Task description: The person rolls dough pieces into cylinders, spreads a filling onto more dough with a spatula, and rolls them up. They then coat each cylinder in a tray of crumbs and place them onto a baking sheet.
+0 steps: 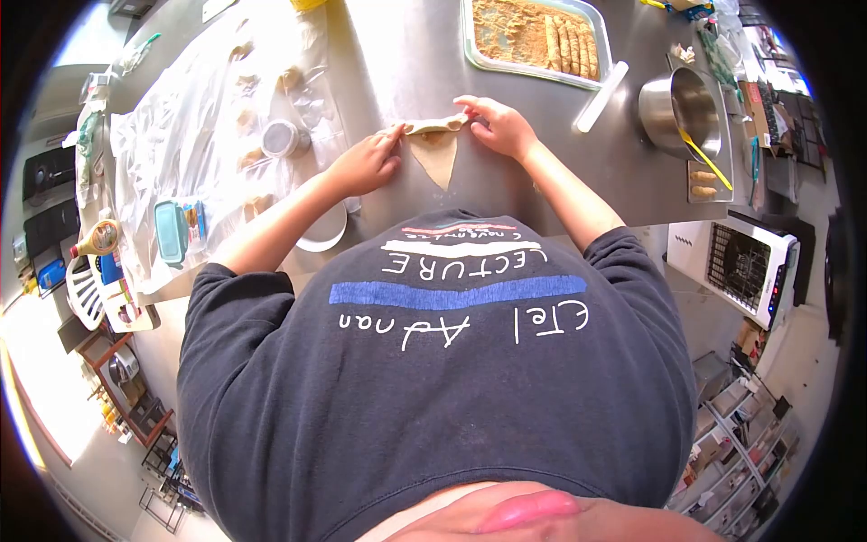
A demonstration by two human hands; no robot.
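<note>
A thin triangle of dough [437, 161] lies on the steel table with its point toward me. Its far, wide edge is folded into a small roll. My left hand [372, 161] pinches the left end of that roll, thumb and fingers together. At the right end, my right hand [498, 128] holds the dough between its fingertips. Beyond my right hand sits a clear tub [533, 72] of brown crumbly filling, with several finished rolls [571, 47] lined up in it. A white rolling pin [601, 98] rests just right of my right hand.
Clear plastic sheeting [194, 135] covers dough pieces on the left, with a jar [282, 138] on top. A teal-lidded box [170, 232] stands nearer me. On the right are a steel pot [670, 108] and a yellow-handled utensil [709, 161]. The steel table [397, 54] continues ahead.
</note>
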